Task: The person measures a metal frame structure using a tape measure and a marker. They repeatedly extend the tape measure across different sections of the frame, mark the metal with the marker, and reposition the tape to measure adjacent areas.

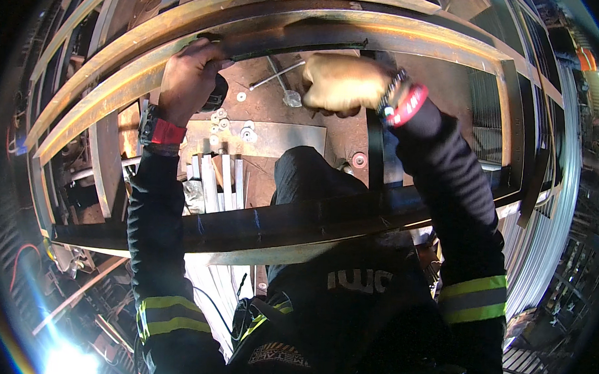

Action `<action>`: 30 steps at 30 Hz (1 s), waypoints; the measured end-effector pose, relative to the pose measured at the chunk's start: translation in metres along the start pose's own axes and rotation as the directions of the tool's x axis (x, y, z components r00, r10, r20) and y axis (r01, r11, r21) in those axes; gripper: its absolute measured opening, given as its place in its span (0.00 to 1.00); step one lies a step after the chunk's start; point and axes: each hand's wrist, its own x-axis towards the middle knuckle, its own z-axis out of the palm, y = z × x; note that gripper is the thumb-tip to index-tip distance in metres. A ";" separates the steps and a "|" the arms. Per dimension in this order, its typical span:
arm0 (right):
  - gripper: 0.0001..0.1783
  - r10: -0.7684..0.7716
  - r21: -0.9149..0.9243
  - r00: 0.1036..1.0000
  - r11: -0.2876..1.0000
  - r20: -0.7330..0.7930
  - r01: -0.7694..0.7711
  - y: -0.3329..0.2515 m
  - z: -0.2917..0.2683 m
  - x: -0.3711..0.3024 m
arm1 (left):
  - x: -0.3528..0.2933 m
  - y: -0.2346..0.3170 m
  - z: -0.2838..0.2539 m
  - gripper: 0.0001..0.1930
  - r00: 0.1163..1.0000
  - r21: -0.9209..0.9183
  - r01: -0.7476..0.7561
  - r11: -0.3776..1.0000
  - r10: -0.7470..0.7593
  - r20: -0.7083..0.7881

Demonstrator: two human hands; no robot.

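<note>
A long rusty steel angle beam (pixel 279 36) curves across the upper part of the head view. My left hand (pixel 192 75) is at its near edge, thumb and fingers pressed together. Beside those fingers shows a dark rounded object (pixel 216 94), partly hidden, whose kind I cannot make out. A thin dark strip (pixel 299 47) runs along the beam's edge between my hands. My right hand (pixel 347 82) is curled into a fist just below the beam, slightly blurred. Whatever it may hold is hidden by the fingers.
A dark steel beam (pixel 244 228) with pale marks crosses in front of my body. Below the frame lie a metal rod (pixel 277 76), several small discs (pixel 248 132), a flat plate (pixel 288 136) and square metal tubes (pixel 209 183). Long metal profiles (pixel 544 258) are stacked at right.
</note>
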 end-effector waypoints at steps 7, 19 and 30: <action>0.16 -0.572 -0.256 0.641 0.814 -0.512 0.522 0.121 0.072 -0.048 | 0.003 0.002 0.002 0.03 1.000 -0.039 -0.023 0.999 0.023 0.004; 0.10 -0.339 0.000 0.677 0.894 -0.654 0.448 0.114 0.091 -0.069 | -0.001 -0.010 0.000 0.04 0.995 0.036 -0.094 0.995 0.095 -0.031; 0.11 -0.267 -0.149 0.750 0.963 -0.605 0.223 0.102 0.098 -0.068 | -0.002 -0.007 -0.001 0.02 0.987 0.045 -0.139 0.989 0.142 -0.072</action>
